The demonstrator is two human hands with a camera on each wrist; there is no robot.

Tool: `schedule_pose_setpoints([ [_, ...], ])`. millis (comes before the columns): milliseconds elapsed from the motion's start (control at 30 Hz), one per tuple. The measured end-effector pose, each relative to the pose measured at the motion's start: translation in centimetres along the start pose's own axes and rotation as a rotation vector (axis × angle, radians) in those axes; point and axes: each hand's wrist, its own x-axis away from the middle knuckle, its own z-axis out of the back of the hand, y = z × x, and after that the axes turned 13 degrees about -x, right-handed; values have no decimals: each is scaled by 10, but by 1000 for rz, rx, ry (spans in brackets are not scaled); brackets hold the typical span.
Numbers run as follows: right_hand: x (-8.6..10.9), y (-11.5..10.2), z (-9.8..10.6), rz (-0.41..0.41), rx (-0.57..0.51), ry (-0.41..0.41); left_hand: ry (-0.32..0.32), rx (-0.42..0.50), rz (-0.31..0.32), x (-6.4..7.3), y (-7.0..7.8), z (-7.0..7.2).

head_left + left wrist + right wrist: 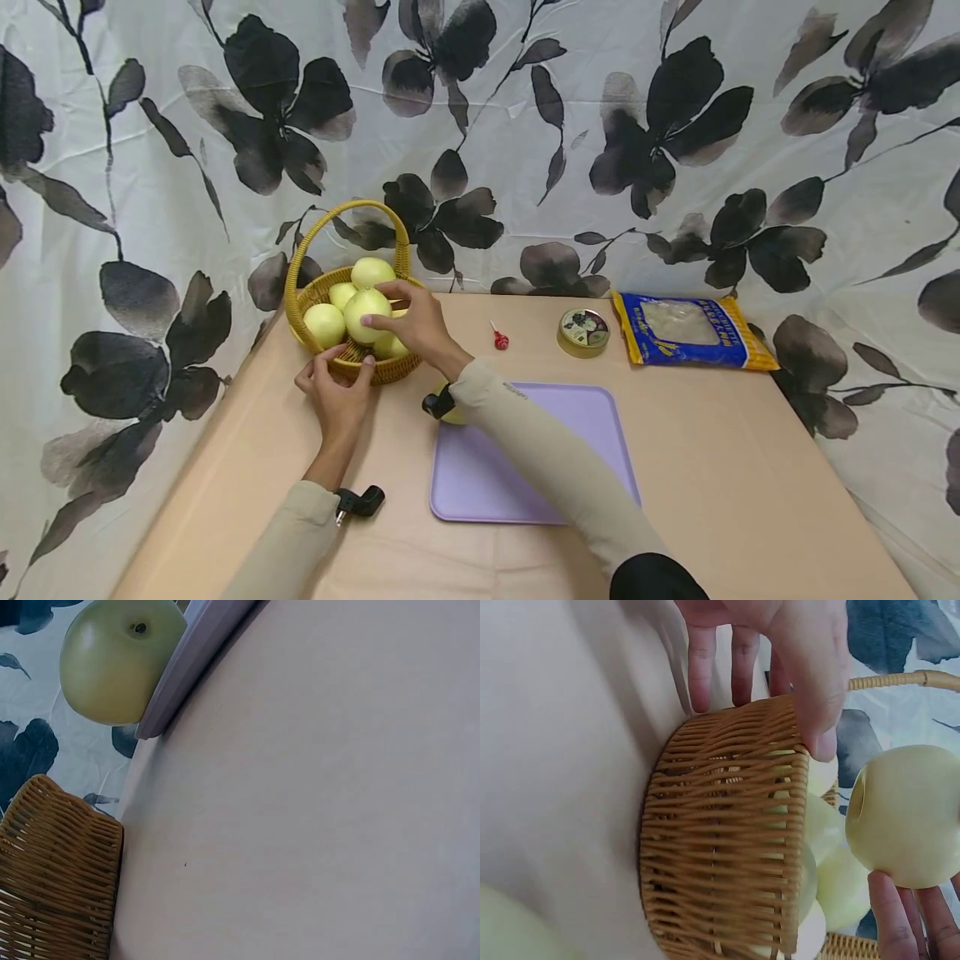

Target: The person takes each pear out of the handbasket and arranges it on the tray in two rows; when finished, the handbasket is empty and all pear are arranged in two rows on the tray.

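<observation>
A yellow wicker basket [393,370] with an arched handle stands at the back left of the table, holding several yellow-green apples [324,325]. My left hand [339,400] grips its near rim; in the right wrist view the thumb lies over the rim and fingers reach along the outer wall. My right hand [422,323] holds one apple [907,817] by the fingers, over the basket's opening. Another apple [120,664] sits at the lilac tray's [517,487] far left corner, mostly hidden in the head view by the right wrist.
Behind the tray lie a small red item with a thin white stick [501,340], a round tin [584,332] and a blue and yellow packet [686,332]. A floral curtain [525,150] hangs right behind the table. My right forearm crosses over the tray.
</observation>
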Motion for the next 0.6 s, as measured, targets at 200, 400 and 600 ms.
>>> schedule_pose_setpoints([
  [200, 14, -5, 18, -10, -34, 12, 25, -30, -56, -4, -4, -2],
  [400, 28, -9, 36, -12, -53, 11, 3, -38, -55, -7, -8, -1],
  [600, 44, -14, 57, -16, -43, 10, -50, -2, -26, -6, -5, 1],
])
